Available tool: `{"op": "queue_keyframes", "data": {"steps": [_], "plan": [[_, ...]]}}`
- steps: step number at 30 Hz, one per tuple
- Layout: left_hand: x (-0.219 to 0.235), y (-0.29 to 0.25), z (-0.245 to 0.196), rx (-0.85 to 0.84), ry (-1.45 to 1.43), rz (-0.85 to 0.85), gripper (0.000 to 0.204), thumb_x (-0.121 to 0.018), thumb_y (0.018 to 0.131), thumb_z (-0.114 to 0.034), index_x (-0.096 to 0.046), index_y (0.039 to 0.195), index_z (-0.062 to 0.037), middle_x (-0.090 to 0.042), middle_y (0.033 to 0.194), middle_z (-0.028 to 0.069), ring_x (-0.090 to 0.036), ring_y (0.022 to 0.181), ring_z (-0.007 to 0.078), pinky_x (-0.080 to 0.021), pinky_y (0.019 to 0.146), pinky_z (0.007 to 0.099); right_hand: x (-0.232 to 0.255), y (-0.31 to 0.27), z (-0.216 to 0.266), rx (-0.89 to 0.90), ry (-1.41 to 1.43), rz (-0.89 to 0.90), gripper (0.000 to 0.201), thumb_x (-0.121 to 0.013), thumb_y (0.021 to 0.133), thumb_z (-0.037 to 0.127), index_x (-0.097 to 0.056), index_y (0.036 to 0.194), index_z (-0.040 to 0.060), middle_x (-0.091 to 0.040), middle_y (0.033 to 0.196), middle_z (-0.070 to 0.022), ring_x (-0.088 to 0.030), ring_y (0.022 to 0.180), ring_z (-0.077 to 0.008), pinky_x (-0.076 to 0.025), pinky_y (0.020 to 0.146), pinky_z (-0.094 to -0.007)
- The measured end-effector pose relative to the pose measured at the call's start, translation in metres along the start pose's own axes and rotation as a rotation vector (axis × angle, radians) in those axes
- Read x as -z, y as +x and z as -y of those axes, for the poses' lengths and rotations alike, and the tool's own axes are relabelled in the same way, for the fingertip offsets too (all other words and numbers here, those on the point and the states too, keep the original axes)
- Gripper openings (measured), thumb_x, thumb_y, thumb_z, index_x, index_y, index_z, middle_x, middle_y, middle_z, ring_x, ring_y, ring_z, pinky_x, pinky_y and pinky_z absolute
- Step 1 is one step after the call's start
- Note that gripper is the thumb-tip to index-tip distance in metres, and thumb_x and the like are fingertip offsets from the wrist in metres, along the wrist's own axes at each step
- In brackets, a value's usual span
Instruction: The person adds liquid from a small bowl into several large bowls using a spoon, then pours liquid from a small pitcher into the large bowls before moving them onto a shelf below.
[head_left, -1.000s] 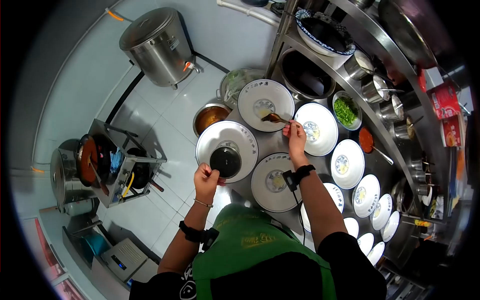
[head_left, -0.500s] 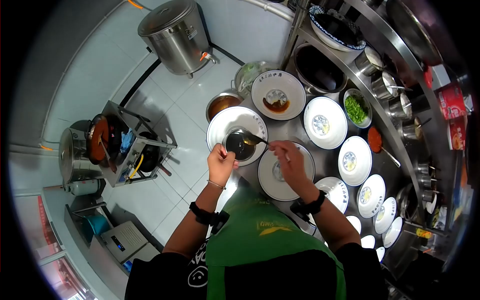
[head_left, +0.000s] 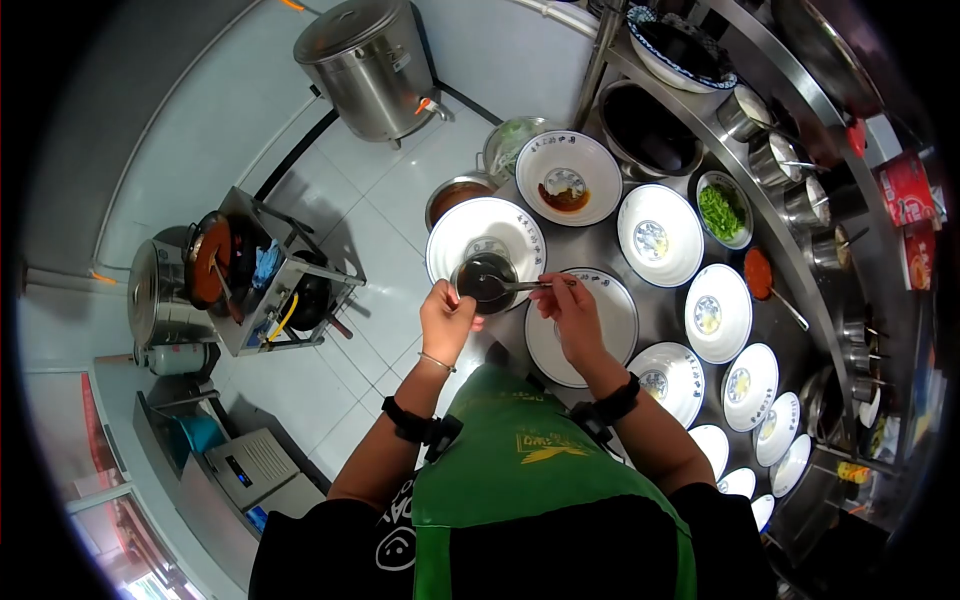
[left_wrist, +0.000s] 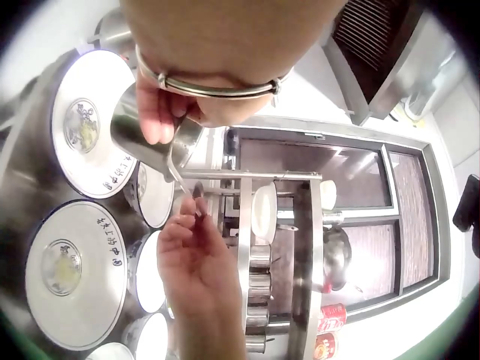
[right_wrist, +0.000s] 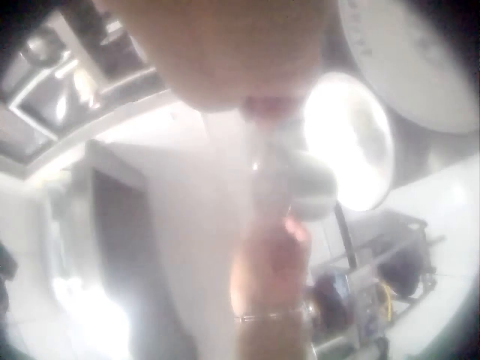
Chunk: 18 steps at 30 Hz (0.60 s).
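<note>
I see my left hand [head_left: 447, 318] curled round a small steel cup [head_left: 486, 281] of dark sauce, holding it above the white bowl [head_left: 487, 238] at the counter's near-left edge; my right hand [head_left: 566, 314] pinches the handle of a spoon [head_left: 527, 286] whose tip dips into that cup; another bowl [head_left: 566, 178] beyond holds brown sauce; the right wrist view is too blurred to add anything.

We see white bowls [head_left: 658, 235] with blue centre motifs, a steel cup [head_left: 486, 281] of dark sauce, and a green apron [head_left: 520, 470].
</note>
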<state>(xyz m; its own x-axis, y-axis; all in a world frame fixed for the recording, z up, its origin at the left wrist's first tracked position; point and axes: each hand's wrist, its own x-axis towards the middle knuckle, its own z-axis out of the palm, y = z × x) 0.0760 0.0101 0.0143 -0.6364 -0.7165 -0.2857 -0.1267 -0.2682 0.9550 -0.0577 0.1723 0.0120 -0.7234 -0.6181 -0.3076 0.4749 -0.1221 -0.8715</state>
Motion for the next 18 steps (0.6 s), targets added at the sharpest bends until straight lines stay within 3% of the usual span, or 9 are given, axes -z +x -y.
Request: {"op": "queue_keyframes", "data": {"steps": [18], "plan": [[0.055,0.012,0.014,0.012,-0.063,-0.156,0.020,-0.054,0.086,0.004,-0.040,0.075,-0.0058,-0.053,0.066,0.0061,-0.063,0.051,0.0191,-0.056,0.044,0.0297,0.016,0.021,-0.003,0.022,0.004,-0.022,0.025,-0.045,0.104,0.022,-0.059,0.111,0.0027,-0.067,0.090,-0.0066,-0.056,0.074,-0.0084,-0.046,0.069,-0.0234]]}}
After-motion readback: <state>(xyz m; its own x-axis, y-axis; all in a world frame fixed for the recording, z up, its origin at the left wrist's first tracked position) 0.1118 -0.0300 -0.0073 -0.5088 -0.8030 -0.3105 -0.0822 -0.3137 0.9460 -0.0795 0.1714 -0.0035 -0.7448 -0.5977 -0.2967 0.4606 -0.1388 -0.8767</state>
